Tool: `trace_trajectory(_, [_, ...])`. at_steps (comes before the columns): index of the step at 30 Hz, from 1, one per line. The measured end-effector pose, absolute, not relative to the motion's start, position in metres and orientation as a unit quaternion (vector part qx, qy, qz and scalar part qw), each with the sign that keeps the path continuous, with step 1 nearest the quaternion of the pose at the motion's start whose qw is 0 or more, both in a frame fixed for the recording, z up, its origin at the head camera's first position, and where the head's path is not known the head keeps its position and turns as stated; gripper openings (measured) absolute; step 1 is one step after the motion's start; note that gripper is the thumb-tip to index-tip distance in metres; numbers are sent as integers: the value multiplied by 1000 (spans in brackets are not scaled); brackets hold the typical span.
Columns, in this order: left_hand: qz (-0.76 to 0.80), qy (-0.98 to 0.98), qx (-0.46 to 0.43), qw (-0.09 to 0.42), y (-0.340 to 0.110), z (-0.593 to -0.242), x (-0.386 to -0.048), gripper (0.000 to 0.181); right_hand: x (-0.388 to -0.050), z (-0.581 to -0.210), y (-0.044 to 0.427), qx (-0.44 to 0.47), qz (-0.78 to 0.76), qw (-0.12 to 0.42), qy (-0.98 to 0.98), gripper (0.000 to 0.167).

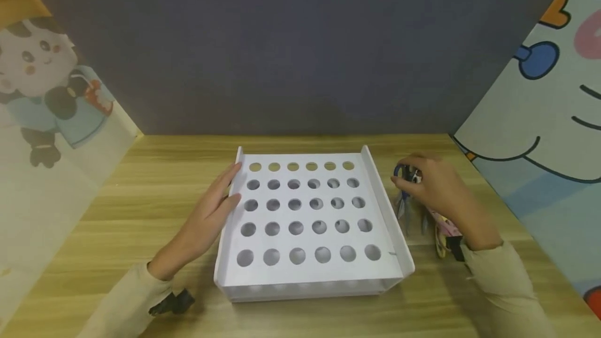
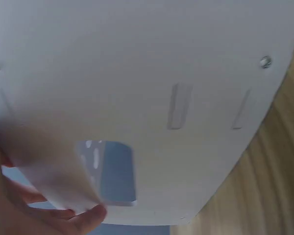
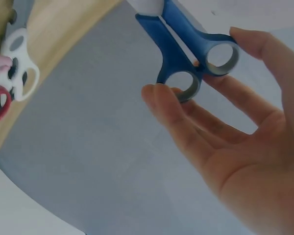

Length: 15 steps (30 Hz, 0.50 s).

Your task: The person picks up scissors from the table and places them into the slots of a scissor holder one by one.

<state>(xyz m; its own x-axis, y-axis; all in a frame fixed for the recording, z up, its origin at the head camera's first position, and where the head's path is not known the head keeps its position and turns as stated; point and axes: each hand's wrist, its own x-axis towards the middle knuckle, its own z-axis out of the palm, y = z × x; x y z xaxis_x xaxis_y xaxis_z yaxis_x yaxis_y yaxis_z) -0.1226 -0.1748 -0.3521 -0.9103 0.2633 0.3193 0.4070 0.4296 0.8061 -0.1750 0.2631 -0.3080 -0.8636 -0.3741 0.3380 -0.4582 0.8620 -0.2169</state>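
A white rack [image 1: 307, 218] with rows of round holes and raised side panels stands on the table ahead of me. My left hand [image 1: 204, 218] holds its left side panel by the upper edge. In the left wrist view, those fingers [image 2: 88, 220] are at the panel's edge, close to a cut-out. To the right of the rack, my right hand [image 1: 429, 184] grips a pair of blue-handled scissors [image 3: 181, 49] by the finger loops, blades pointing down. Nothing is seen in the rack's holes.
More scissors lie right of the rack, partly under my right forearm: pink [image 1: 445, 223], yellow-handled [image 1: 440, 244], and white-handled [image 3: 20, 63] and red-handled [image 3: 1, 103] ones in the right wrist view. A dark wall [image 1: 300, 56] stands behind the wooden table [image 1: 155, 186], with cartoon-covered walls at both sides.
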Motion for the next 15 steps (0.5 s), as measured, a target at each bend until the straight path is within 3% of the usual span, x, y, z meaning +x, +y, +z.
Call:
trace_trajectory(4, [-516,-828,-199,90,-174,-357,-124,54,-170,-300,263,218,149,168,-950,39])
trace_trajectory(15, [-542,-808,-203,108,-171,-360,-124,52,-163,-287,264,232,171,303,-908,40])
